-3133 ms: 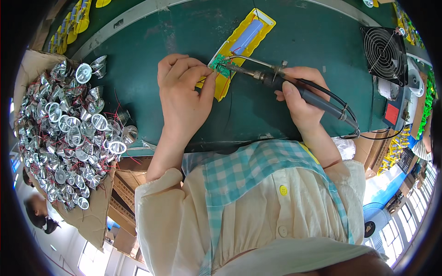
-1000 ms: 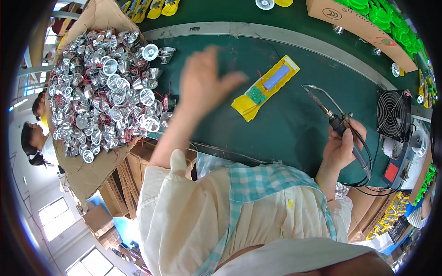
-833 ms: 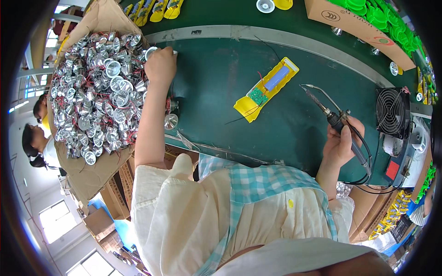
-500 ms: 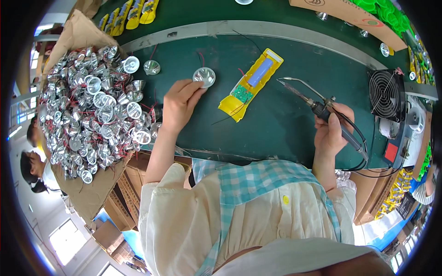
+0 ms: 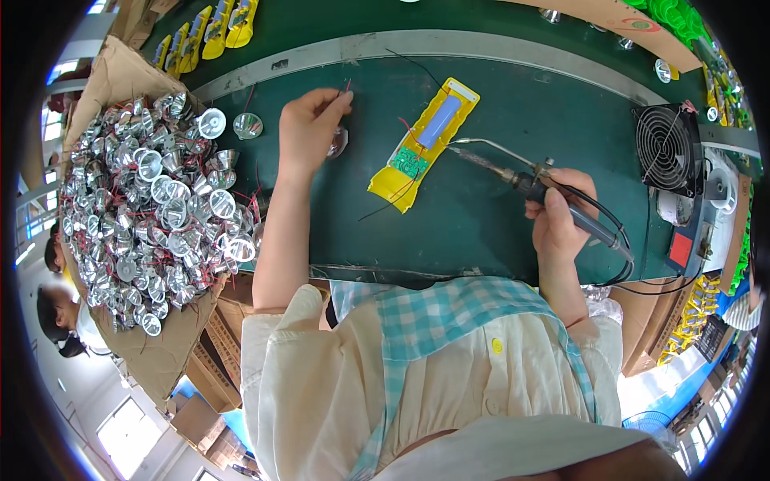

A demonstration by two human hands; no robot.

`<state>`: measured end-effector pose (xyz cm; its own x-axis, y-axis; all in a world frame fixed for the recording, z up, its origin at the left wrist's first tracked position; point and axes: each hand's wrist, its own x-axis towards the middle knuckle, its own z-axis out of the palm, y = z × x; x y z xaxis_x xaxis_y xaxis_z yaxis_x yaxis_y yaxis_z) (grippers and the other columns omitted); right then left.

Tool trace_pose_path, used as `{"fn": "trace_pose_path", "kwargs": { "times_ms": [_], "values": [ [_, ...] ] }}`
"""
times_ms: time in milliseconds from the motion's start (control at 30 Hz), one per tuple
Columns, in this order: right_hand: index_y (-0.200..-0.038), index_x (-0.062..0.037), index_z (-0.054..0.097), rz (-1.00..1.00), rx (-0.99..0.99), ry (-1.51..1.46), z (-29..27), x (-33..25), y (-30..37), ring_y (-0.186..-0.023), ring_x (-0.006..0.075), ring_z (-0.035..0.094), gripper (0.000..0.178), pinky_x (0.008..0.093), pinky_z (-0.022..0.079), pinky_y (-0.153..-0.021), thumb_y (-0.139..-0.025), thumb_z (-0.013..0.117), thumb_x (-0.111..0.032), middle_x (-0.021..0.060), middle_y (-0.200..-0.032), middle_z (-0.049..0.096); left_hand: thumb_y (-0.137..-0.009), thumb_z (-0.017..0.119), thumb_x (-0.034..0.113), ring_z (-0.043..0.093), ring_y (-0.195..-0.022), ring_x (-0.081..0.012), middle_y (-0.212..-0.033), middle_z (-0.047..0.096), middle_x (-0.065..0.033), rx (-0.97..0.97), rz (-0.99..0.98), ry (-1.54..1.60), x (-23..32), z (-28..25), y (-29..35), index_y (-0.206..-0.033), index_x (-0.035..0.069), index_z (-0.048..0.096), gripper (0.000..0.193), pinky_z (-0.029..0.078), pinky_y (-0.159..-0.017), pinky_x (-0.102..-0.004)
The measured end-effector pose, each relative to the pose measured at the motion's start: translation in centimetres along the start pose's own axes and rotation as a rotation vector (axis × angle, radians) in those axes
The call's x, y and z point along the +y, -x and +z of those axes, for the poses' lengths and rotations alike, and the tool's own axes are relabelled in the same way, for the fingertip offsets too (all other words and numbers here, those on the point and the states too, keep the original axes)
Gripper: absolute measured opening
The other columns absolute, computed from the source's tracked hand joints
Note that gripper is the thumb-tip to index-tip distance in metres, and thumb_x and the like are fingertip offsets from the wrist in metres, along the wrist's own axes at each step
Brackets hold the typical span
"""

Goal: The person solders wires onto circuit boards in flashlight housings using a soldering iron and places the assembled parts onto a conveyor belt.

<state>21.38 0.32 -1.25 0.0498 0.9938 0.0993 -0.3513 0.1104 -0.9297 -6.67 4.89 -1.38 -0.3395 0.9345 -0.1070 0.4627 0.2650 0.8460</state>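
Left hand (image 5: 305,132): thumb and forefinger pinched, apparently on a thin red lead (image 5: 348,85); a silver reflector (image 5: 339,143) sits beside the palm, partly hidden, so whether it is held up or resting on the worktop (image 5: 353,228) cannot be told. Right hand (image 5: 560,223): wrapped round the soldering iron (image 5: 528,186), feed tube (image 5: 496,147) above it; tip close to the yellow housing (image 5: 391,184), contact not certain.

Housing lies tilted on the worktop between the hands; blue battery (image 5: 440,122) and green circuit board (image 5: 410,163) seated inside; a red wire and dark wires stick out past its edges. Judged done: battery and board in place; judged left: the reflector, lying apart from the housing, not joined to it.

Further out: loose reflector (image 5: 248,126) on the worktop, then a heap of reflectors (image 5: 156,216) in a carton at left; black fan (image 5: 667,150) at right; more yellow housings (image 5: 215,34) beyond the rail (image 5: 433,42); possible hindrance: stray wires, and the hot tip beside the housing.
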Motion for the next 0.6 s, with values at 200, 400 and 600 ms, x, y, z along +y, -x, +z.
{"fn": "trace_pose_path", "kwargs": {
  "times_ms": [200,400,600],
  "values": [
    [-0.088,0.0006,0.049,0.123,-0.072,0.072,1.1,0.1,0.3,-0.054,0.0104,0.053,0.019,0.0193,0.045,-0.049,-0.069,0.054,0.000,0.0078,-0.069,0.053,-0.067,0.061,0.006,0.050,-0.056,-0.0094,-0.063,0.056,-0.0066,0.043,0.137,0.041,1.7,0.9,5.4,-0.073,0.001,0.060,0.008,0.039,-0.050,-0.0204],
    [-0.087,0.0019,0.048,0.090,-0.117,0.203,2.0,1.1,0.3,-0.050,0.0118,0.051,0.020,0.0193,0.046,-0.045,-0.068,0.052,0.003,0.0103,-0.073,0.052,-0.058,0.061,0.000,0.045,-0.080,-0.0234,-0.076,0.053,-0.0038,0.059,0.523,-0.287,1.4,2.3,8.1,-0.065,0.004,0.058,0.009,0.038,-0.065,-0.0304],
    [-0.086,0.0004,0.051,0.110,-0.146,0.181,2.1,1.3,0.6,-0.057,0.0099,0.053,0.020,0.0200,0.045,-0.052,-0.066,0.057,0.000,0.0072,-0.072,0.053,-0.059,0.062,0.001,0.045,-0.079,-0.0234,-0.076,0.052,-0.0042,0.028,0.532,-0.262,0.9,2.7,8.2,-0.067,0.003,0.058,0.009,0.038,-0.065,-0.0304]
  ]
}}
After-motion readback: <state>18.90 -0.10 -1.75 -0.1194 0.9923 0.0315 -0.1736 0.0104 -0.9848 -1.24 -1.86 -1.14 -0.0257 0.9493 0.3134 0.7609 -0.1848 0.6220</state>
